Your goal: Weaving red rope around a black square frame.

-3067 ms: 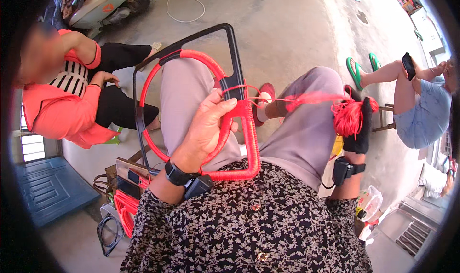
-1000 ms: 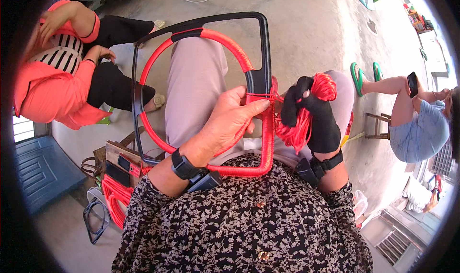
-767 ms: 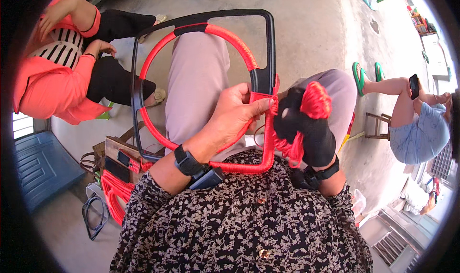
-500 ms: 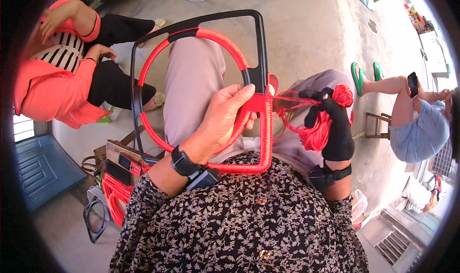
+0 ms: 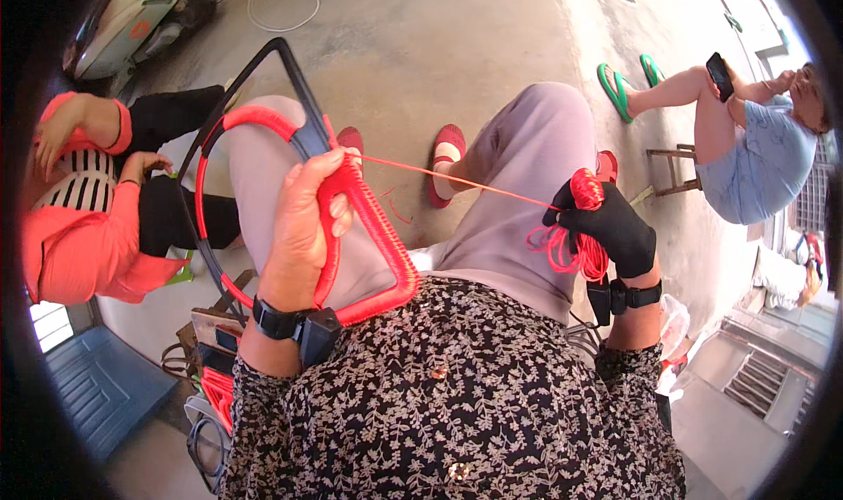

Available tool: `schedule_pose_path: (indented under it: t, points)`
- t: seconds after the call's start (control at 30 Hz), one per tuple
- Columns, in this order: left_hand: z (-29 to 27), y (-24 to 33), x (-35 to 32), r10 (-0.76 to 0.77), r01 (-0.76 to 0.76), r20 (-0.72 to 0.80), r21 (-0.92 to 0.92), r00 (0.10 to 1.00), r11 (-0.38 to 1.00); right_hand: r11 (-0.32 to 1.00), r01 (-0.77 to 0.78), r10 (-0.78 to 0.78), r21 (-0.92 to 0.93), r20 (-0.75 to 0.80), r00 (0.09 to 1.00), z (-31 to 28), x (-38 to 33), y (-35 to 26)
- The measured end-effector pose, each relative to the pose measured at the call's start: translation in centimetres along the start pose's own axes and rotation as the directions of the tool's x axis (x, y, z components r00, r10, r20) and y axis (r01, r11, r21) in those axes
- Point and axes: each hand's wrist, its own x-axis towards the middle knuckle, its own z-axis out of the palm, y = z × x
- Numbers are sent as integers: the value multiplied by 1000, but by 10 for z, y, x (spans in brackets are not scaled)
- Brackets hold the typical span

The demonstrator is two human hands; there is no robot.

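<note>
My bare left hand (image 5: 301,212) is closed round the red-wrapped part of a black frame (image 5: 376,217) with a ring inside it. The thumb presses on the wrapping, where a strand of red cord (image 5: 461,179) leaves the frame. That strand runs taut across my lap to my right hand (image 5: 622,232), which wears a black glove. Gripped in the glove is a skein of red cord (image 5: 587,189), with loose loops hanging below the fingers. Red cord covers the frame's near corner and parts of the ring; the far side shows bare black.
At left sits a person in a coral top (image 5: 88,228); at right, another in light blue (image 5: 764,153) holds a phone (image 5: 720,77). A bundle of red cord (image 5: 217,396) lies by my left elbow. A motorbike (image 5: 132,26) stands at the far left.
My left hand and the frame have swung left and tilted. The strand, loose and blurred before, is now one tight line, and my hands are farther apart.
</note>
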Motion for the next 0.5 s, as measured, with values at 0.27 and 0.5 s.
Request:
schedule_pose_path:
  t: [0.27, 0.5]
  points:
    - [16, -11, 3, 385, -331, -148, 294, 911, 897, 925, 229, -191, 304, -148, 970, 15, 5, -9]
    - [8, -8, -12, 784, -440, -99, 781, 613, 443, 947, 151, -131, 282, -90, 987, 60, 29, -43]
